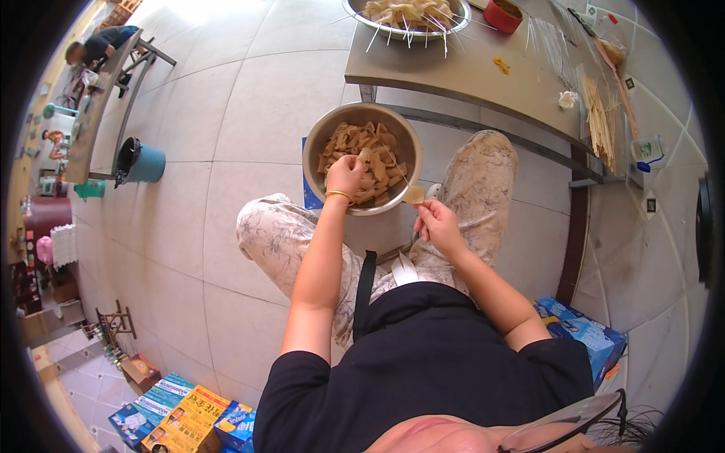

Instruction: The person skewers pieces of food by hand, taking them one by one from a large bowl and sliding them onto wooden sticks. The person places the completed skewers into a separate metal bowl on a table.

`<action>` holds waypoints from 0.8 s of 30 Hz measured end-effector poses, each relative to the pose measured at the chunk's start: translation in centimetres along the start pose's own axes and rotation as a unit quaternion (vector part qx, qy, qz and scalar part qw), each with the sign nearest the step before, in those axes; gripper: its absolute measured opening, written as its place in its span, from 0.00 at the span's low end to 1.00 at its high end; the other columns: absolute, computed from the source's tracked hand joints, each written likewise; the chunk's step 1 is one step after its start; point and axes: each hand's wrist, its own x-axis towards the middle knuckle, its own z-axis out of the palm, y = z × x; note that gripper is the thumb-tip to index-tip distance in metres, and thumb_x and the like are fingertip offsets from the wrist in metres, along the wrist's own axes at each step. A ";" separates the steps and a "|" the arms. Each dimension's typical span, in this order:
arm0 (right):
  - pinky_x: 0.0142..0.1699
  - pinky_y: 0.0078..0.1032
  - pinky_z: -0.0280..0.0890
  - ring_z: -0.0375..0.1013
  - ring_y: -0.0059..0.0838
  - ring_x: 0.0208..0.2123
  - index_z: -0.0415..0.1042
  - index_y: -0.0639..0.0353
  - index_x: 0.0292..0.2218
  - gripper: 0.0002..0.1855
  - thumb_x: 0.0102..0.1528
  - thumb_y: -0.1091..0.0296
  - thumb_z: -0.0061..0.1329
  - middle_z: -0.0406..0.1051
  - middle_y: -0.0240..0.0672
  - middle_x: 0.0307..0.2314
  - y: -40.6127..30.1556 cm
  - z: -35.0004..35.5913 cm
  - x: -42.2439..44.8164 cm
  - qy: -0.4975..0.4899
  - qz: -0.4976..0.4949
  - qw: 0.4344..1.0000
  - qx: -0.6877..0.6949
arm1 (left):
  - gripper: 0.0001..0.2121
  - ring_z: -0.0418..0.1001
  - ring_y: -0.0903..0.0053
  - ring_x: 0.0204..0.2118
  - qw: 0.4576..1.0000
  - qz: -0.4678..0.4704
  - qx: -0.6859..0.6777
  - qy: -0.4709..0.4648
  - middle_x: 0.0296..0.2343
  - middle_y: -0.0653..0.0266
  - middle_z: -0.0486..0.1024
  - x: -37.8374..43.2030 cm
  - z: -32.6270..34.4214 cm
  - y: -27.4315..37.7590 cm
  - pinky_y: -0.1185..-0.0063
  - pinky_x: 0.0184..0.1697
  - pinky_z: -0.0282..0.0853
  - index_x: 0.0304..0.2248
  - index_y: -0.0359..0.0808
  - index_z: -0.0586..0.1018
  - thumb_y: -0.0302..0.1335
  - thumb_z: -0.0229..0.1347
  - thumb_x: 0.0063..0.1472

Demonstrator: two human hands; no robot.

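A metal bowl (362, 211) of pale brown food slices (376, 187) stands before my knees. Over its left part, my left hand (345, 176) pinches one of the slices. My right hand (437, 226) is just outside the bowl's lower right rim and holds a thin skewer near a flat pale slice (414, 195) threaded on it. The skewer's far end reaches over the slices in the bowl. On the metal table, a second bowl (465, 17) holds skewered pieces, their thin sticks poking out over the rim.
The metal table (419, 71) bears thin metal skewers (549, 51), wooden sticks (597, 122), a red container (503, 16) and yellow bits (501, 65). A blue bin (148, 165) stands on the floor at the left. A person (102, 45) bends at another table. Boxes (187, 419) lie behind me.
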 end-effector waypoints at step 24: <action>0.16 0.14 0.54 0.58 0.15 0.10 0.64 0.66 0.38 0.12 0.58 0.68 0.36 0.66 0.32 0.16 1.3 2.2 0.4 -0.015 0.001 1.000 -0.007 | 0.12 0.74 0.74 0.28 0.999 0.010 -0.038 0.009 0.26 0.59 0.75 -2.2 -0.2 -0.2 0.79 0.29 0.68 0.39 0.33 0.73 0.27 0.47 0.54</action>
